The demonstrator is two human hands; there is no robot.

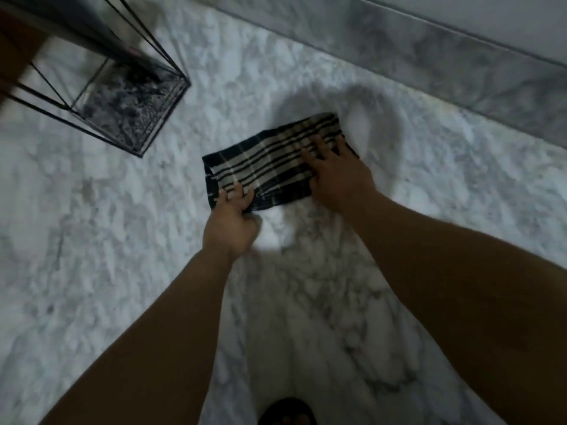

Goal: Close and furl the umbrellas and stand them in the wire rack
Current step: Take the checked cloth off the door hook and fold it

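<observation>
A white marble floor with grey veining (129, 240) fills the view, edged at the upper right by a grey marble skirting (445, 65) below a pale wall (506, 16). On it lies a flat, folded piece of black-and-beige plaid fabric (270, 161), whether umbrella or sleeve I cannot tell. The left hand (231, 222) pinches its near left corner; the right hand (337, 176) presses on it, fingers spread. A black wire rack (135, 96) stands at the upper left, well apart, holding a dark furled umbrella (92, 29).

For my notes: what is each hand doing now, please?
Left hand: grips the near corner of the plaid cloth.
Right hand: open, fingers spread flat, pressing on the cloth.
</observation>
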